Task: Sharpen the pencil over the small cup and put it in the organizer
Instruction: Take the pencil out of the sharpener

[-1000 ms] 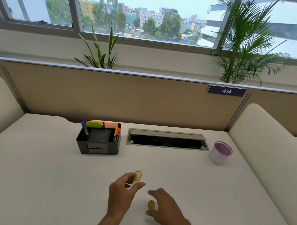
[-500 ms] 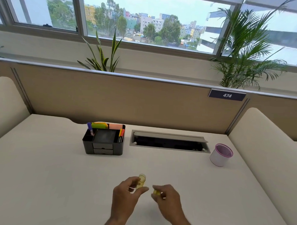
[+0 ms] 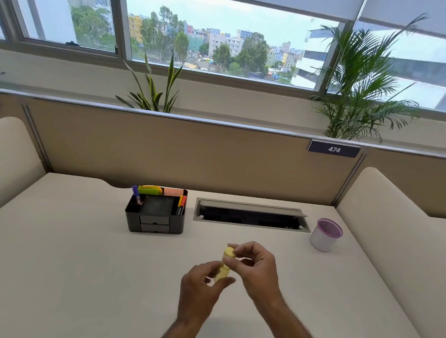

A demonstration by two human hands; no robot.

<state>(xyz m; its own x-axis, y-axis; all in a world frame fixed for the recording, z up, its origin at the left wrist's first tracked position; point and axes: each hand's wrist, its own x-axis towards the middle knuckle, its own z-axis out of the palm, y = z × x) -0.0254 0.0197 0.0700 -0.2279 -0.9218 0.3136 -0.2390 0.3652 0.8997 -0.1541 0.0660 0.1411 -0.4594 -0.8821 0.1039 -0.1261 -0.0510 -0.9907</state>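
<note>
Head view: low in the frame's centre, both hands meet above the bench (image 3: pixel 58 276). The left hand (image 3: pixel 201 293) has its grip closed around the lower body of a small yellow sharpener (image 3: pixel 224 267), while the right hand (image 3: pixel 257 272) pinches its cap end. The sharpener's long axis tilts up toward the frame's top. No pencil is visible, so I cannot tell where it is. The small cup (image 3: pixel 326 234) stands at right of centre, well apart and nearer the right hand; the organizer (image 3: pixel 155 217) sits up and left of the hands. Half a second ago the two yellow pieces were apart, one per hand; now they are joined and raised.
</note>
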